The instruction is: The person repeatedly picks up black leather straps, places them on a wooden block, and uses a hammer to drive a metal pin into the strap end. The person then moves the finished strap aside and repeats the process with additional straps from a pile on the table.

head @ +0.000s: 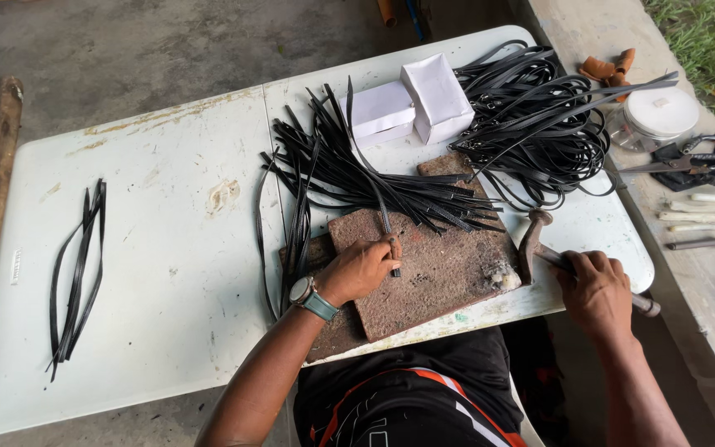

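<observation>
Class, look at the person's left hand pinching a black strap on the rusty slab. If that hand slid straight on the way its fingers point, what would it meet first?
Probably the fanned bundle of black straps beyond the left hand; the white boxes lie farther along.

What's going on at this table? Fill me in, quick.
A person seated at a white folding table is working on thin black straps. The left hand pins one black strap onto a rusty metal slab, while the right hand grips the handle of a hammer whose head rests at the slab's right edge. A large pile of straps lies behind the slab, a few more lie apart at the left, and two white boxes sit at the back.
</observation>
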